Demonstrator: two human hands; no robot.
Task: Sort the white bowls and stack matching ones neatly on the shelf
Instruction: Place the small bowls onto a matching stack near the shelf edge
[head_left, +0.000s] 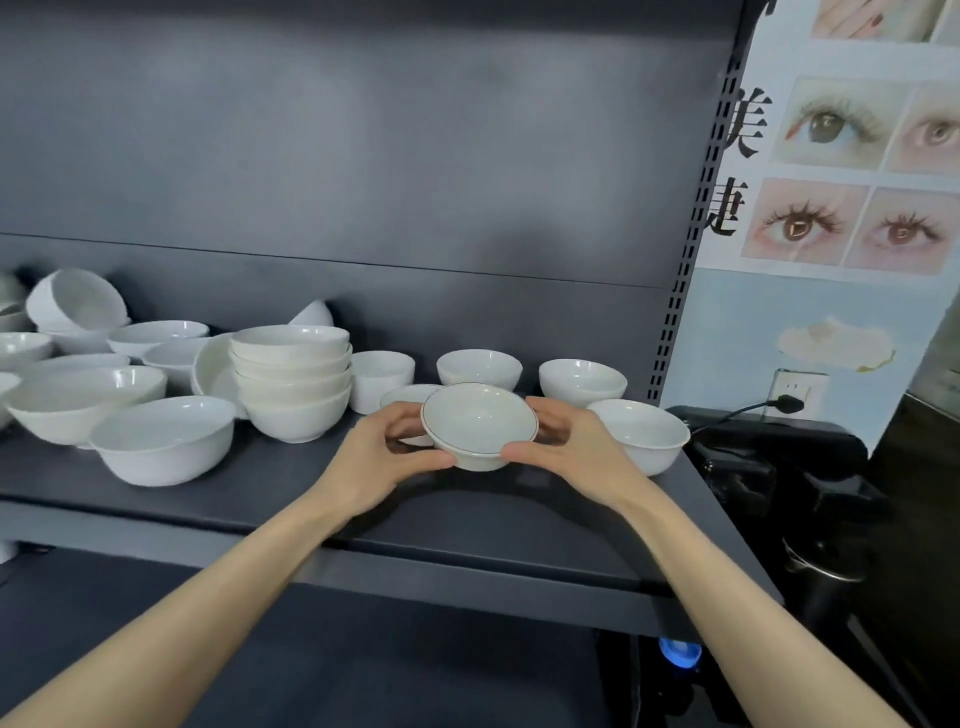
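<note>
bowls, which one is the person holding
The shallow bowl front and centre, tilted toward the camera, gripped by the left hand and right hand. Every other bowl sits untouched on the shelf.

Upper right: poster (841, 171) bearing close-up eye photographs, black characters along its left edge and a pale flower lower down. Right centre: white wall socket (800, 387) with a black plug (787, 404) inserted, above a black appliance (779, 467). Lower right: blue cap (679, 652), partly hidden.
</note>
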